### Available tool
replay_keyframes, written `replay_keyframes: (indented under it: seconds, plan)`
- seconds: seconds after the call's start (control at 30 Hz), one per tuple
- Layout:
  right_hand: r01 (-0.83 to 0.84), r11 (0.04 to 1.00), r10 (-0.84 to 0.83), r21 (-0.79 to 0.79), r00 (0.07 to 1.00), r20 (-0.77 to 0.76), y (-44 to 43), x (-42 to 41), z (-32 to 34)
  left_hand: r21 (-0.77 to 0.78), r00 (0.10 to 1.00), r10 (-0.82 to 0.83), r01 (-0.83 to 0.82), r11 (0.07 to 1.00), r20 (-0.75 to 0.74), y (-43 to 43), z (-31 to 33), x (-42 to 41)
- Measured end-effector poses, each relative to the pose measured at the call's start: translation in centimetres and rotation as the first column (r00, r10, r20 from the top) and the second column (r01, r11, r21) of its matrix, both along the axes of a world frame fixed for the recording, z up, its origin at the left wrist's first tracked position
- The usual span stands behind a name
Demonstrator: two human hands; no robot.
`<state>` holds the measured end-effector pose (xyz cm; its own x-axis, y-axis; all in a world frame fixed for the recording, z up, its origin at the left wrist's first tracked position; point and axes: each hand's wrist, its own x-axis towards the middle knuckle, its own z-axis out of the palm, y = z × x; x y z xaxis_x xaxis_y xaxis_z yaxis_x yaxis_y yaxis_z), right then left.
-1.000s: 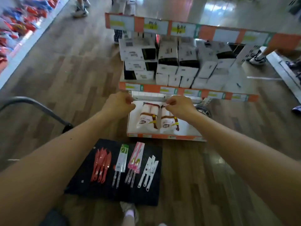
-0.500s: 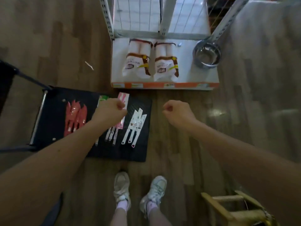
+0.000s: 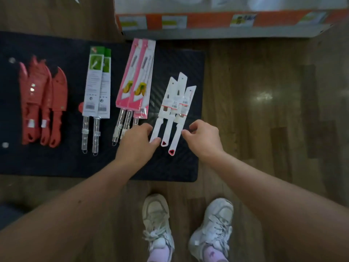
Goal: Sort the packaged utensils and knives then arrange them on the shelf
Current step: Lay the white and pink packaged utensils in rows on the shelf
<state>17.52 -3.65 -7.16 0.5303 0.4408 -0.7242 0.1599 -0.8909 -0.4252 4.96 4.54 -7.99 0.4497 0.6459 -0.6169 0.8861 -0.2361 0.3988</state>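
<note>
Four groups of packaged utensils lie on a black mat (image 3: 66, 163) on the floor: red sheathed knives (image 3: 43, 95) at the left, green-and-white packs (image 3: 97, 82), pink packs (image 3: 136, 78), and three white knives (image 3: 175, 103) at the right. My left hand (image 3: 137, 142) pinches the handle end of the leftmost white knife between thumb and fingers. On the other side, my right hand (image 3: 204, 138) hovers with loosely curled fingers, one fingertip at the edge of the rightmost white knife's handle. The orange-and-white bottom shelf (image 3: 207, 21) runs along the top.
The mat lies on a wooden floor directly in front of the shelf's front edge. My two white shoes (image 3: 158, 220) stand just below the mat. Bare wooden floor (image 3: 273, 110) extends to the right of the mat.
The view dropped from the shelf to the mat. Both hands came down from the shelf edge and now reach the white knives, the left one taking a handle.
</note>
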Motion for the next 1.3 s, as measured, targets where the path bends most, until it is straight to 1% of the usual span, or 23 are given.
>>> replay_keyframes:
  seconds: [0.13,0.23,0.3,0.4,0.53,0.6,0.67,0.73,0.8,0.87,0.93,1.03,1.13,1.2,1.3]
  plan:
    - [0.057,0.998,-0.056,-0.029,0.998,0.028,0.5,-1.2,-4.7,-0.027,0.999,0.039,-0.039,0.999,-0.015,-0.4,-5.1,0.4]
    - [0.072,0.997,-0.071,-0.024,0.996,0.045,0.9,-2.2,-7.0,0.046,0.998,0.037,-0.035,0.998,-0.055,-1.0,-7.0,0.6]
    - [0.098,0.995,-0.098,0.001,0.993,0.06,1.0,-2.8,-8.1,0.097,0.997,0.057,-0.052,0.994,-0.048,-1.2,-7.8,0.6]
    - [0.172,0.984,-0.174,0.037,0.983,0.062,1.1,-3.0,-8.8,0.108,0.997,0.079,-0.077,0.991,-0.021,-1.1,-8.4,0.8]
    - [0.257,0.966,-0.257,-0.015,0.966,-0.006,1.0,-2.4,-8.7,-0.001,0.984,0.18,-0.18,0.984,-0.007,-0.5,-8.2,1.0]
    - [0.254,0.967,-0.255,-0.032,0.966,-0.048,0.6,-1.8,-8.4,-0.066,0.97,0.242,-0.241,0.968,0.006,-0.6,-7.7,1.1]
    - [0.257,0.965,-0.26,-0.048,0.963,-0.071,0.0,-1.3,-7.8,-0.162,0.934,0.357,-0.35,0.923,0.015,-0.9,-7.1,1.0]
    - [0.297,0.952,-0.304,-0.072,0.945,-0.12,-0.7,-0.6,-6.8,-0.239,0.871,0.49,-0.471,0.849,0.026,-1.2,-5.9,0.9]
    - [0.361,0.928,-0.372,-0.094,0.908,-0.19,-1.1,0.1,-5.2,-0.28,0.812,0.583,-0.552,0.785,0.035,-1.4,-4.2,0.9]
    - [0.418,0.905,-0.425,-0.085,0.871,-0.247,-1.5,0.9,-2.8,-0.299,0.763,0.644,-0.602,0.74,0.058,-1.3,-1.9,1.2]
    - [0.413,0.91,-0.404,-0.035,0.867,-0.291,-1.7,2.0,0.3,-0.316,0.724,0.683,-0.629,0.71,0.093,-1.1,1.1,1.6]
    - [0.349,0.935,-0.312,0.062,0.894,-0.321,-1.3,3.7,6.4,-0.314,0.718,0.678,-0.614,0.724,0.158,-0.4,6.7,2.8]
    - [0.321,0.936,-0.258,0.142,0.903,-0.343,-0.3,5.5,13.2,-0.327,0.687,0.688,-0.611,0.721,0.231,0.2,13.2,4.7]
    - [0.289,0.935,-0.21,0.205,0.918,-0.336,0.4,6.6,18.2,-0.327,0.679,0.677,-0.595,0.734,0.285,0.5,18.3,6.1]
    - [0.251,0.924,-0.154,0.289,0.935,-0.319,1.6,8.6,26.0,-0.344,0.632,0.682,-0.589,0.731,0.368,0.9,26.3,8.2]
